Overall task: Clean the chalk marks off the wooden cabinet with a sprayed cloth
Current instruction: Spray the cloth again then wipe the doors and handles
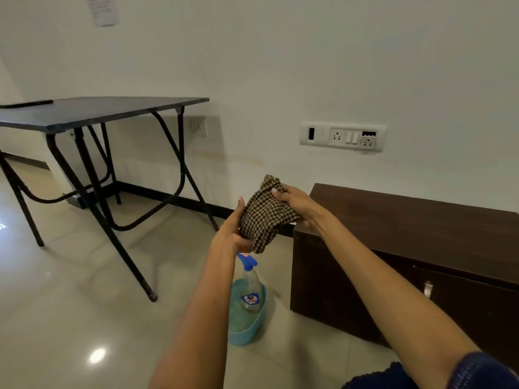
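Head camera looks forward and down at two bare forearms reaching out over a glossy pale tiled floor (pixel 70 276). Both hands hold a bunched brown-and-cream checked cloth (pixel 265 213) in the air, in front of the near left corner of a low dark brown wooden cabinet (pixel 407 234) that stands against the white wall. The left hand (pixel 234 230) cups the cloth from below and from the left, its grip curled under the lower folds with the thumb pointing up along the fabric. The right hand (pixel 293 202) comes in from the right, its grip pinching the upper part of the cloth, fingertips pressed into the top fold. No chalk marks can be made out on the cabinet from this angle; its top looks plain dark, and a small metal latch (pixel 427 289) shows on the front door.

Directly below the hands, a clear spray bottle with a blue trigger head and a blue-and-red label (pixel 250 287) stands upright inside a light blue plastic tub (pixel 247 332) on the floor, just beside the cabinet's left side. To the left, well apart, a dark folding desk with black tubular metal legs (pixel 98 110) stands near the wall. A white switch-and-socket panel (pixel 342 136) is fixed to the wall above the cabinet. A dark blue sleeve (pixel 483 372) covers the upper right arm at the lower right corner.
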